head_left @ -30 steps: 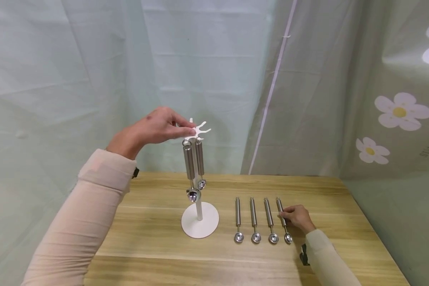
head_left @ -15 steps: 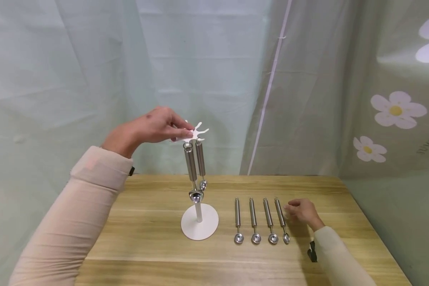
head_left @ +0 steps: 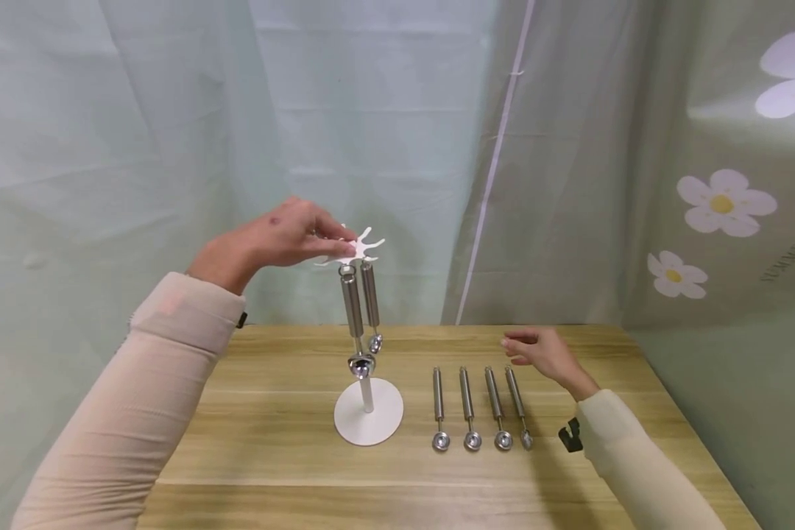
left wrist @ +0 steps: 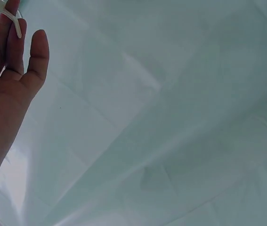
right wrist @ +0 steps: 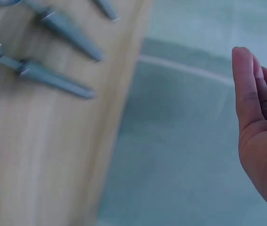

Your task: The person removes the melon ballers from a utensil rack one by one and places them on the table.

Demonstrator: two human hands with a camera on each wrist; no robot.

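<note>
A white stand point(head_left: 369, 421) rises from its round base to a branched hook top point(head_left: 366, 246). Two steel scoops point(head_left: 353, 313) hang from it. My left hand point(head_left: 331, 239) reaches the hook top from the left, and its straight fingers point(left wrist: 12, 33) lie on a white prong point(left wrist: 16, 26). Several more steel scoops point(head_left: 467, 407) lie in a row on the wooden table point(head_left: 271, 442), to the right of the stand. My right hand point(head_left: 536, 350) hovers just behind the rightmost scoop point(head_left: 517, 405), fingers point(right wrist: 248, 94) straight and holding nothing.
A pale green cloth backdrop point(head_left: 172, 147) hangs right behind the table, with a flower-print sheet point(head_left: 722, 202) on the right. The table's far edge point(right wrist: 119, 122) is close to my right hand. Bare wood lies left of the stand and along the front.
My right hand let go of the rightmost scoop, opened, and lifted back and left behind the row. That scoop stays on the table. The left hand stays at the hook top.
</note>
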